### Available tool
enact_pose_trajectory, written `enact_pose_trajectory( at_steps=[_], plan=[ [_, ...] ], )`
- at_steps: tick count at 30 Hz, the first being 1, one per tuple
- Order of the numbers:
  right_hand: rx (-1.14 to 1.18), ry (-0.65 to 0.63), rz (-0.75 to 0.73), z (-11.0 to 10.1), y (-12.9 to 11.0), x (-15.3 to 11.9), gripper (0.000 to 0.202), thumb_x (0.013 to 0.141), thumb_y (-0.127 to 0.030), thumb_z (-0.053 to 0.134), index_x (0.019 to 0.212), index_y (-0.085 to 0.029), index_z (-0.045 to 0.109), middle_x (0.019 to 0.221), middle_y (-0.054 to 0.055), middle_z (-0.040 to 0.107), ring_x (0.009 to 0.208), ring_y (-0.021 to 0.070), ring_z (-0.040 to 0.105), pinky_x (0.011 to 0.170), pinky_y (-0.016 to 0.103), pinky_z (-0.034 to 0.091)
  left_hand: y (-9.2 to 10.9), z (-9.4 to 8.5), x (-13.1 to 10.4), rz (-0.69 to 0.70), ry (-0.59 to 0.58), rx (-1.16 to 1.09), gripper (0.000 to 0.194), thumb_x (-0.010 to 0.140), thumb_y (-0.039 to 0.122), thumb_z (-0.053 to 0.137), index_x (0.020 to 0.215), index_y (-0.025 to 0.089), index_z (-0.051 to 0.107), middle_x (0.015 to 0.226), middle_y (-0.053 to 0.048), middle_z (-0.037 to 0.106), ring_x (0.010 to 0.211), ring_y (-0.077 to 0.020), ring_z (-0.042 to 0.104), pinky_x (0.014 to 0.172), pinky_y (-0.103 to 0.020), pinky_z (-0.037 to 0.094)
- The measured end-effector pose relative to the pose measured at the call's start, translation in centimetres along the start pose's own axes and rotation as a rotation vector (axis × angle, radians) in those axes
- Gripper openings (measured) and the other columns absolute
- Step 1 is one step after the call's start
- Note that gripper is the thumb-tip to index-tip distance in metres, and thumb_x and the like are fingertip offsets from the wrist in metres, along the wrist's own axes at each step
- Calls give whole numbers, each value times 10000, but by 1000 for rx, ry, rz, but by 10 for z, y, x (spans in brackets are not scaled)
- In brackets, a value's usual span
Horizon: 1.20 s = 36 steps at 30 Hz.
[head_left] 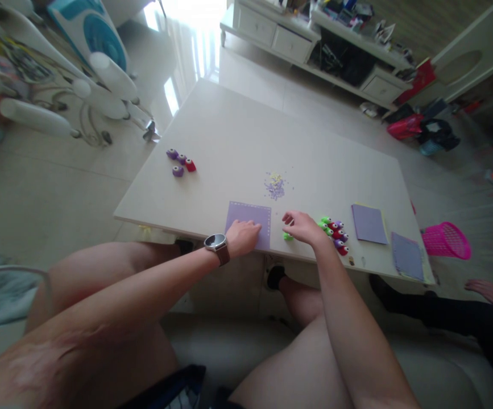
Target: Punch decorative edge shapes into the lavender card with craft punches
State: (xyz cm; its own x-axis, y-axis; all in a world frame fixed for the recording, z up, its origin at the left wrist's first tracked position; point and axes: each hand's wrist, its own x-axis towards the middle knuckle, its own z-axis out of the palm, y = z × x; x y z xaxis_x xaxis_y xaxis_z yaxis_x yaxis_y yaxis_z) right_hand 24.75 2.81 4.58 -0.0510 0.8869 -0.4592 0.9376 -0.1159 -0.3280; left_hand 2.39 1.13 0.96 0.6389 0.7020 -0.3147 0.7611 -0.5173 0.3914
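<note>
A purple paper sheet (pixel 248 215) lies at the table's near edge, with small cut-outs along its far and right sides. My left hand (pixel 243 236), a watch on its wrist, rests on the sheet with fingers stretched out. Just right of the sheet, my right hand (pixel 301 226) is held with curved fingers apart, over a green craft punch (pixel 288 236); no grip on it shows. Several green, red and purple craft punches (pixel 335 232) stand grouped right of that hand. Beyond the sheet is a small heap of purple and yellow paper bits (pixel 276 186).
More punches (pixel 178 161) stand at the table's left. Stacked purple paper (pixel 369 224) and another pile of sheets (pixel 407 255) lie at the right, beside a pink basket (pixel 447 241). Another person's hand (pixel 491 292) and dark-clothed leg show at far right. A white cabinet (pixel 293 44) stands beyond.
</note>
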Motion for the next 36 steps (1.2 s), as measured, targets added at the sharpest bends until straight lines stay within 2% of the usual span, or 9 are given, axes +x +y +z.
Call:
enact_pose_trajectory(
  at_steps=[3,9,14,16,20,24,28,33,36],
  plan=[
    [7,12,-7,2,-1,2,292,840,-69,599,1087,-156,727,1093,103,781,957,195,709,862,252,519,1,0,0,2,-1,0,312,1042,235,415,1196,147,671,1167,-171,723,1034,-318,728,920,-473,529],
    [286,9,57,17,1,21,319,792,-43,555,1057,-167,682,1097,99,765,1000,187,705,913,256,537,1,-1,-1,-10,-2,-4,302,1048,243,418,1187,166,675,1178,-164,722,1052,-301,724,943,-449,519],
    [469,356,62,27,11,37,470,759,-89,518,1208,-181,624,1379,135,666,1329,221,610,1109,337,490,0,1,0,-5,2,-3,293,1046,242,428,1186,164,673,1168,-159,724,1043,-296,728,945,-440,519],
    [513,440,62,25,15,39,461,770,-114,511,1215,-180,608,1412,146,645,1358,226,595,1115,346,489,0,1,1,-3,2,-3,293,1043,240,429,1183,158,674,1165,-161,724,1035,-303,729,936,-450,523],
    [497,387,70,18,17,39,291,796,-159,534,1072,-198,619,1238,121,714,1103,225,690,996,357,546,0,0,0,-2,-1,-8,291,1042,236,429,1177,160,675,1172,-160,725,1047,-301,726,937,-449,522],
    [584,215,86,25,12,39,259,776,-173,559,1030,-194,603,1024,84,730,881,195,703,900,357,574,2,-3,-1,-8,-8,-6,287,1042,232,431,1179,164,673,1180,-156,727,1060,-295,722,935,-430,519],
    [757,163,105,41,5,44,304,747,-196,601,1050,-205,579,1114,95,735,1018,196,715,938,336,579,2,-4,-2,-5,-11,-8,296,1038,227,431,1198,156,670,1195,-164,720,1067,-307,719,941,-450,519],
    [863,318,94,39,5,54,428,729,-167,533,1153,-223,555,1419,127,643,1306,194,648,1032,313,544,2,-4,-1,-13,-16,-15,289,1041,233,436,1192,165,673,1188,-163,717,1069,-302,721,959,-450,511],
    [809,411,73,30,8,56,453,754,-181,499,1202,-236,544,1480,118,604,1365,196,618,1026,310,548,2,-3,-1,-8,-15,-10,293,1040,232,432,1192,158,671,1179,-164,717,1063,-311,721,948,-462,514]
  ],
)
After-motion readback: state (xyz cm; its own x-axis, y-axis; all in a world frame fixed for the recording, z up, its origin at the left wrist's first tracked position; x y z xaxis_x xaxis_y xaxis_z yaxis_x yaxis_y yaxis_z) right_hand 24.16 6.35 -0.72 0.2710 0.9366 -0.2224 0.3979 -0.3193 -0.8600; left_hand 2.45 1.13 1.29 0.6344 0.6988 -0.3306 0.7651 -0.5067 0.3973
